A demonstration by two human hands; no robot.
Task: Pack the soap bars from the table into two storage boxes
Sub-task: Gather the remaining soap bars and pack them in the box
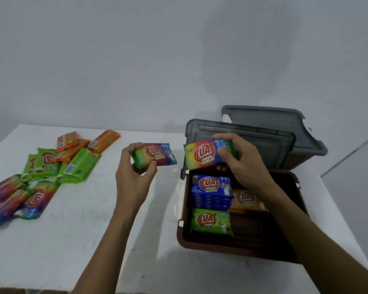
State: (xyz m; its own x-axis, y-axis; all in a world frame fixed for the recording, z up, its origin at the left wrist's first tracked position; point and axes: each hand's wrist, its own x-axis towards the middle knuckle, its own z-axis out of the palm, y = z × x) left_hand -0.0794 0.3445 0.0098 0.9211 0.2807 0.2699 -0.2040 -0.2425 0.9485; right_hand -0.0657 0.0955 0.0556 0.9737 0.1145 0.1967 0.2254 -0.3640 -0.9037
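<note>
Right now my right hand [240,160] has its fingers [226,153] clamped on a rainbow-wrapped soap bar [204,154], long axis lying left-to-right, held just above the far edge of the open brown plastic storage box [238,248]. That hand is the nearer one — the free far-left slot sits directly below it. My left hand [134,168] grips a second rainbow-wrapped bar [155,154] over the white tabletop [83,240], beside the box. Blue bars [210,190], a green bar [210,220] and an orange bar [248,200] already fill part of it. A grey box [295,143] waits behind — loose bars [51,164] remain well apart, far left.
</note>
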